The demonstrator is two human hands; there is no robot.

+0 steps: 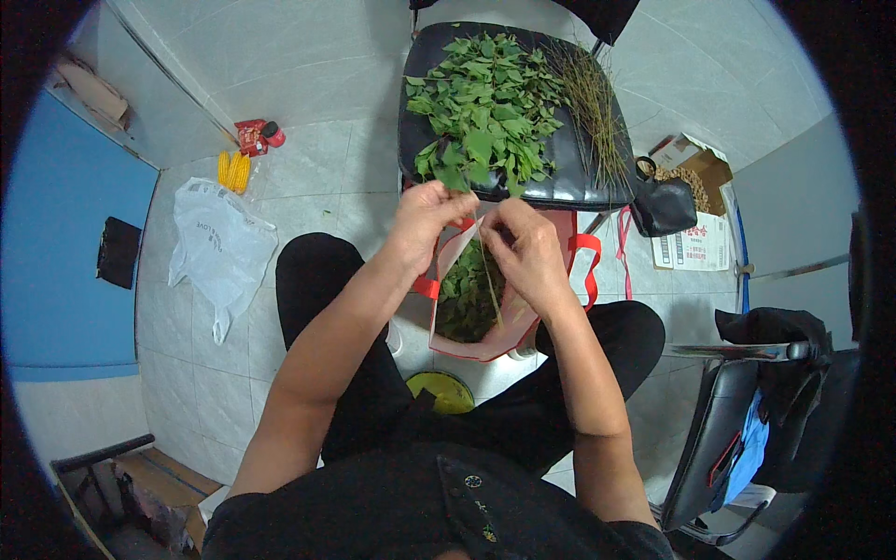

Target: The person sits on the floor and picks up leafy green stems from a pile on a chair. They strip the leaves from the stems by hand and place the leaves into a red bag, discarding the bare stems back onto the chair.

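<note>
My left hand pinches a leafy green sprig near its leaves, just in front of the chair seat. Close beside it, the fingers of my right hand are bent around the sprig's thin stem, which hangs down over an open bag. The bag has a pale lining and red handles, and many green leaves lie inside it. On the black padded chair rests a large heap of leafy sprigs. To the heap's right lies a bundle of bare thin stems.
A white plastic bag, corn cobs and a red packet lie on the tiled floor at left. At right are a black pouch, an opened carton and another chair. A yellow-green round object sits between my legs.
</note>
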